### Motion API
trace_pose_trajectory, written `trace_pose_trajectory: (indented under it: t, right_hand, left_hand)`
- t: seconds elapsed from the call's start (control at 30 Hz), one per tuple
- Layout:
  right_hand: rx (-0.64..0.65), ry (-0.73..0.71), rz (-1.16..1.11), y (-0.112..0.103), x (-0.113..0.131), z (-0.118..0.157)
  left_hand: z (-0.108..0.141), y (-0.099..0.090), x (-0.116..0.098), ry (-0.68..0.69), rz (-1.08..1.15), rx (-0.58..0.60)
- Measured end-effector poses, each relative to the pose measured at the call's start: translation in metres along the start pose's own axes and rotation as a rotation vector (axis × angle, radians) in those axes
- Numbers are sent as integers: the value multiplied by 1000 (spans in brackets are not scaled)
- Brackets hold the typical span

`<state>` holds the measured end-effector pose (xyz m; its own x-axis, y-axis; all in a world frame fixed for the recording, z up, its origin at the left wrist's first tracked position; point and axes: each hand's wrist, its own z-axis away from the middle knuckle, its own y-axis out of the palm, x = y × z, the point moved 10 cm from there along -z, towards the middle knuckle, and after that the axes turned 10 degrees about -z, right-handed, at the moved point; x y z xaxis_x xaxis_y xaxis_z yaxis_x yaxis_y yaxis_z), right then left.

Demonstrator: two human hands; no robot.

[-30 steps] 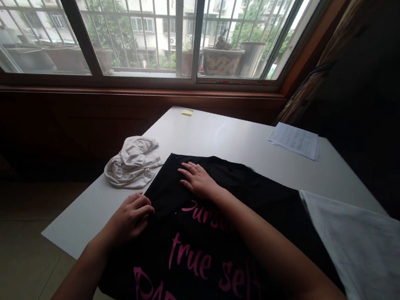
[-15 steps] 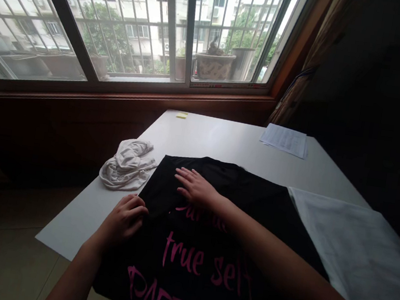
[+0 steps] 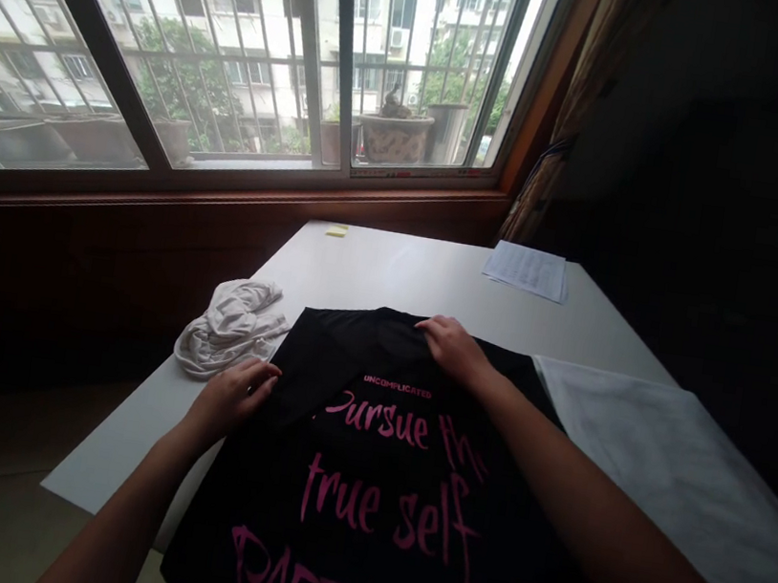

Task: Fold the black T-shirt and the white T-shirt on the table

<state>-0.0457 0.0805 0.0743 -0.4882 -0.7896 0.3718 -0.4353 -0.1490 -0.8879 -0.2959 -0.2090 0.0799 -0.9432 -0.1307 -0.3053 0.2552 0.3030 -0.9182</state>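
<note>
A black shirt with pink lettering lies spread over the near part of the white table, its lower end reaching the bottom of the view. My left hand is closed on the shirt's left edge, thumb and fingers together. At the shirt's top edge, right of the neckline, my right hand pinches the black fabric with its fingers pressed together. Just beyond my left hand, a crumpled off-white cloth rests at the table's left edge.
The white table stands before a barred window. Papers lie at its far right, a yellow note at its far left. White fabric is spread right of the shirt. A curtain hangs beside the window.
My right hand has moved right from lying flat on the shirt's upper left to its top edge and has taken hold there. More lettering shows. The whole view has shifted slightly.
</note>
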Motion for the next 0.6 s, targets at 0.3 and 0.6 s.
trace_pose_trajectory:
  t: [0.3,0.6]
  right_hand:
    - [-65,344,171,-40,-139,41]
    - [23,298,151,-24,-153,26]
  left_hand:
    - [-140,41,39,-257,-195,-60]
    - [-188,63,65,-370,-122,69]
